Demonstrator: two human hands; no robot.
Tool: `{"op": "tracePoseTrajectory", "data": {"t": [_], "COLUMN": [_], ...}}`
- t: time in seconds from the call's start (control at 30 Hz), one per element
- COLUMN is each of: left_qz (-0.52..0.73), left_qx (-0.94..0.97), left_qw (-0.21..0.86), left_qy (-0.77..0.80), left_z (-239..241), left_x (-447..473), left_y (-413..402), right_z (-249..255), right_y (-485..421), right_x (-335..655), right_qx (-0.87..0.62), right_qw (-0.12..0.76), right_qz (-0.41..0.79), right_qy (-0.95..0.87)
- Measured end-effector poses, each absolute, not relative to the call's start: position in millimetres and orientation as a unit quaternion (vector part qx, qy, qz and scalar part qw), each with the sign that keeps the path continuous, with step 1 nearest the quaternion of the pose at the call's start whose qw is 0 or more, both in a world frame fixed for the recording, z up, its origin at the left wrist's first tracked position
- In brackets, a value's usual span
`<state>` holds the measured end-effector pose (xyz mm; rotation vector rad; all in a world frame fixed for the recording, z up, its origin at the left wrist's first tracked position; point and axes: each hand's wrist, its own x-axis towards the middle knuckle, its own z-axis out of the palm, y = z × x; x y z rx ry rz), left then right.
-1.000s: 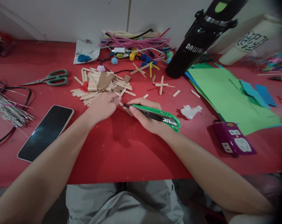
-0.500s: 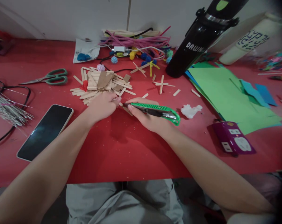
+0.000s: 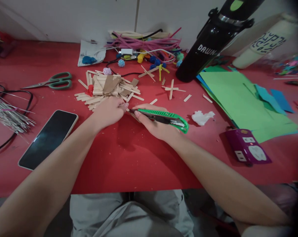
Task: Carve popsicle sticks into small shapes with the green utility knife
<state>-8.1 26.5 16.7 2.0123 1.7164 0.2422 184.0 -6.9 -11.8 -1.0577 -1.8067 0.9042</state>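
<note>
The right hand (image 3: 156, 127) grips a green knife (image 3: 165, 117). Its blade points left at a small stick (image 3: 129, 111), which the left hand (image 3: 108, 112) pinches just near the stick pile (image 3: 106, 87). I think the blade can slip off the wood and cut the left fingertips, because they are so close.

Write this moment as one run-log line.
left hand: at edge of craft-stick pile | right hand: gripping green utility knife, tip toward left hand | surface: red table

Both forearms reach forward, converging at centre. Left hand (image 3: 108, 112) palm-down, fingers curled. Right hand (image 3: 155, 125) clenched in a grip, thumb forward.
</note>
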Motion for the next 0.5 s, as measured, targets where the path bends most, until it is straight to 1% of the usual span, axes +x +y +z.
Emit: {"op": "tracePoseTrajectory", "data": {"t": [0.13, 0.3, 0.5], "left_qz": [0.079, 0.085, 0.085], "left_qx": [0.737, 0.742, 0.739], "left_qw": [0.232, 0.233, 0.241], "left_qy": [0.630, 0.622, 0.624], "left_z": [16.8, 15.0, 16.5], "left_x": [-8.1, -9.3, -8.6], "left_y": [25.5, 26.0, 25.5], "right_z": [-11.0, -10.4, -11.5], "right_y": [-10.2, -10.1, -11.8], "right_x": [183.0, 183.7, 183.9], "right_qx": [-0.423, -0.421, -0.423], "right_qw": [0.423, 0.420, 0.424], "right_qz": [0.347, 0.365, 0.357], "right_qy": [-0.722, -0.717, -0.716]}}
